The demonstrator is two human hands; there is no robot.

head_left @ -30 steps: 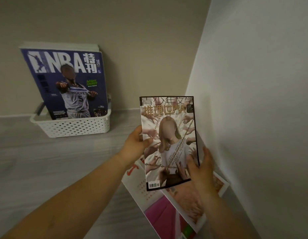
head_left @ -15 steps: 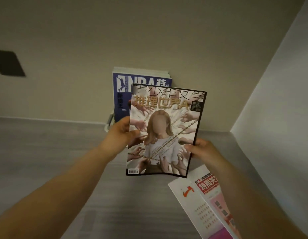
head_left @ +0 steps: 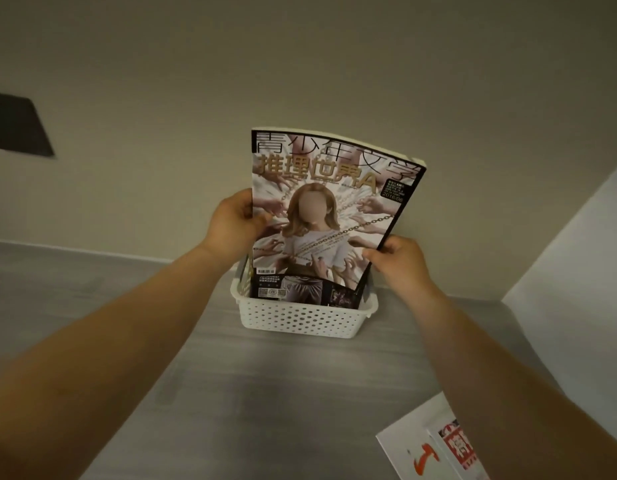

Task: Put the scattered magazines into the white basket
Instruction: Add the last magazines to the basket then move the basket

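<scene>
Lower right of the frame, nearest us: loose white-and-red paper magazines (head_left: 435, 452) lie flat on the grey wood-grain floor (head_left: 265, 393). Their red lettering is too cut off to read.

Up the middle go both forearms. The left hand (head_left: 232, 225) grips the left edge of the glossy black-bordered magazine (head_left: 321, 216), thumb on the cover. The right hand (head_left: 397, 259) pinches its lower right edge.

Here's the change: a second ago that copy was only just coming off the pile by the right-hand wall, and now it stands upright over the white perforated plastic basket (head_left: 300, 318) at frame centre. Its bottom edge is just above the rim, so I'd call it not seated yet, one lowering away. Behind it, a dark-covered magazine (head_left: 300, 292) already stands in the basket, its title hidden.

Readable on the held cover: 青少年文学, gold 推理世界A, and 2016/06. At the far upper left is a dark square patch (head_left: 19, 126) on the beige wall (head_left: 334, 64).
</scene>
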